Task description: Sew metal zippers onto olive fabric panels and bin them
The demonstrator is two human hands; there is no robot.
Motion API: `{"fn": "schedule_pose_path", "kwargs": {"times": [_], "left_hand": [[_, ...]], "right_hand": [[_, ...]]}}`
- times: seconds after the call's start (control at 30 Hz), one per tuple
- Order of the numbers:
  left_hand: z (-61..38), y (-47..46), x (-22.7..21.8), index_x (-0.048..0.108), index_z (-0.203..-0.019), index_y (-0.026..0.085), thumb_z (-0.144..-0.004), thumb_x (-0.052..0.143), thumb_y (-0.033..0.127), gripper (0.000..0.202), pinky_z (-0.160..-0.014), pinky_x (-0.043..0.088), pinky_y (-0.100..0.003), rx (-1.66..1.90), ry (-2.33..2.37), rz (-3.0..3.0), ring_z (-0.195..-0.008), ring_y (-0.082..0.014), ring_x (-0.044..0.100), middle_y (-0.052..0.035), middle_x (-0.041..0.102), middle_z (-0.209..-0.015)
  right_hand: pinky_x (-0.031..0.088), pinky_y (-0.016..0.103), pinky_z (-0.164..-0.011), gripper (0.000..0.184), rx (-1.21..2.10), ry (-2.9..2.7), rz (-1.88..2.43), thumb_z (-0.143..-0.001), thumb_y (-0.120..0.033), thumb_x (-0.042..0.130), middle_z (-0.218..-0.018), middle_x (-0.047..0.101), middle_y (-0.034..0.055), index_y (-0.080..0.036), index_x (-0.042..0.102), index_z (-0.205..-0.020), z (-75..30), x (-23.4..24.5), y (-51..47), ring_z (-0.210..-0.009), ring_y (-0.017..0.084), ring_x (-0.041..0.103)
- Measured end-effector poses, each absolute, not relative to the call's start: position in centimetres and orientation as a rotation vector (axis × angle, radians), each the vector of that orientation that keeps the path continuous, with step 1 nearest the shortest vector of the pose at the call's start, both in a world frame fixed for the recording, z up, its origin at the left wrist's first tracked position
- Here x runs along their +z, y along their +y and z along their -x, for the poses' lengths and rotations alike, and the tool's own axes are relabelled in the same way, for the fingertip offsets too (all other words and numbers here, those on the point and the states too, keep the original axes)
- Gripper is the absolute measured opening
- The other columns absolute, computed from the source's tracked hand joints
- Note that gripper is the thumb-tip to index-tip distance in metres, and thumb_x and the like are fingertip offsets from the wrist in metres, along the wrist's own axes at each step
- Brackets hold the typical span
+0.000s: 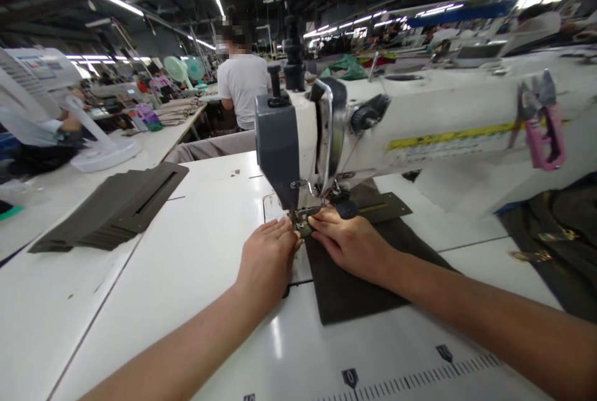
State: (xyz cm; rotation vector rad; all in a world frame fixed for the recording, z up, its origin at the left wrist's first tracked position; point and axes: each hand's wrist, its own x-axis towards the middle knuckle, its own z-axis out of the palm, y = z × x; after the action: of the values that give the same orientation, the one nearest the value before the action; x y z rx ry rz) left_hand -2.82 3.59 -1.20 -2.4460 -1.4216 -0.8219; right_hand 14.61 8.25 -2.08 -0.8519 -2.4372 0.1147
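A dark olive fabric panel [357,292] lies under the head of a white and grey sewing machine [277,140]. My left hand [269,255] is closed at the panel's edge, left of the presser foot [300,219], its fingertips bunched together. On the other side, my right hand [349,242] presses onto the panel with its fingers together, the tips pinching the edge close to the foot. The needle area is partly hidden by my fingers. Behind my right hand, a smaller dark piece with a slit [389,207] lies beneath the machine arm.
A fanned stack of dark fabric pieces [116,205] lies on the table's left. Pink-handled snips [545,130] hang on the machine arm. Dark pieces with gold metal fittings [557,235] are at right. A ruler scale [405,382] marks the front. A person in a white shirt [245,87] is beyond.
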Motion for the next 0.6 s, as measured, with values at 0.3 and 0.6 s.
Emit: {"fn": "schedule_pose_path", "kwargs": {"times": [0.3,0.6], "left_hand": [[2.9,2.3,-0.4,0.052,-0.114,0.007,-0.085,0.049,0.033,0.039,-0.097,0.028,-0.059,-0.519,-1.748,2.330,-0.121,-0.0349,0.039,-0.0207,0.051,-0.123],[0.7,-7.3,0.9,0.064,-0.084,0.016,-0.073,0.066,0.028,0.017,-0.072,0.052,-0.034,-1.071,-2.339,2.441,-0.081,-0.0234,0.063,-0.0072,0.069,-0.082]], "right_hand": [[0.018,0.064,-0.096,0.074,-0.196,-2.440,1.333,-0.080,-0.061,0.041,-0.126,0.046,0.0250,0.000,0.043,-0.123,-15.2,-2.2,6.7,-0.122,0.039,0.033],[0.028,0.059,-0.092,0.076,-0.431,-2.389,0.795,-0.080,-0.053,0.040,-0.127,0.046,0.0203,-0.011,0.018,-0.140,-15.7,-5.2,-3.3,-0.114,0.037,0.044]]}}
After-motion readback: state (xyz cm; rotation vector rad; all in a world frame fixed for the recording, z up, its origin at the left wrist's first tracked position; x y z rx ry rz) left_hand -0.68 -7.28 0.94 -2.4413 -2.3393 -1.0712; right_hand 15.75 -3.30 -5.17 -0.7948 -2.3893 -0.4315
